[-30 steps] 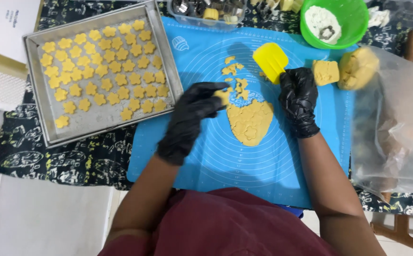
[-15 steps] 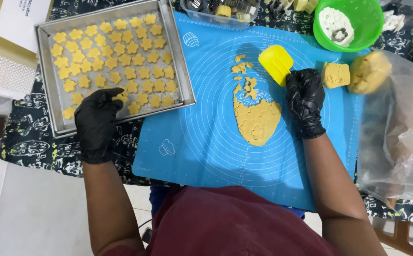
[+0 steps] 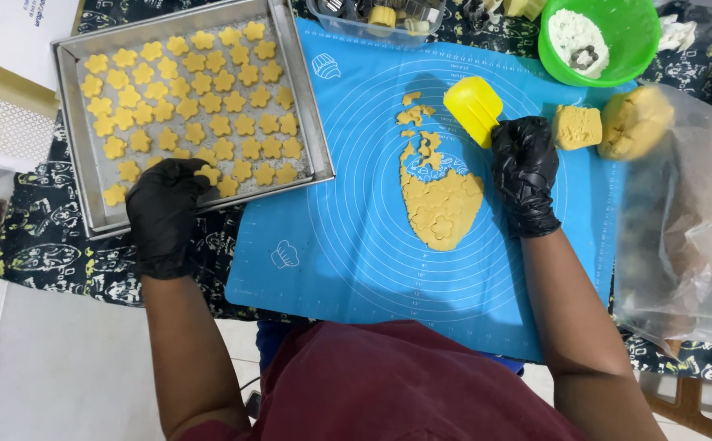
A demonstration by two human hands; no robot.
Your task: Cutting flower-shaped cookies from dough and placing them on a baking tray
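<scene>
Head view only. Left hand (image 3: 164, 214), black-gloved, is seen at lower left of centre, over the near edge of the metal baking tray (image 3: 73, 163). Its fingers are curled at a flower-shaped dough piece (image 3: 207, 174) in the tray's bottom row; whether the piece is pinched or only touched cannot be told. The tray sits upper left and is filled with rows of yellow flower cut-outs (image 3: 184, 106).

Right hand (image 3: 524, 173), also gloved, is placed right of centre on the blue silicone mat (image 3: 356, 245), closed around the handle of a yellow scraper (image 3: 473, 107) whose blade points to the upper left. The rolled dough sheet (image 3: 442, 204), stamped with flower outlines, lies just beside that hand on its left, with dough scraps (image 3: 417, 118) above it.

A cut dough block (image 3: 577, 126) and a dough ball (image 3: 634, 121) are seen at upper right, the ball at the mouth of a clear plastic bag (image 3: 683, 245). A green bowl (image 3: 617, 49) with flour is at the top right. The counter is covered by a dark patterned cloth (image 3: 37, 245).
</scene>
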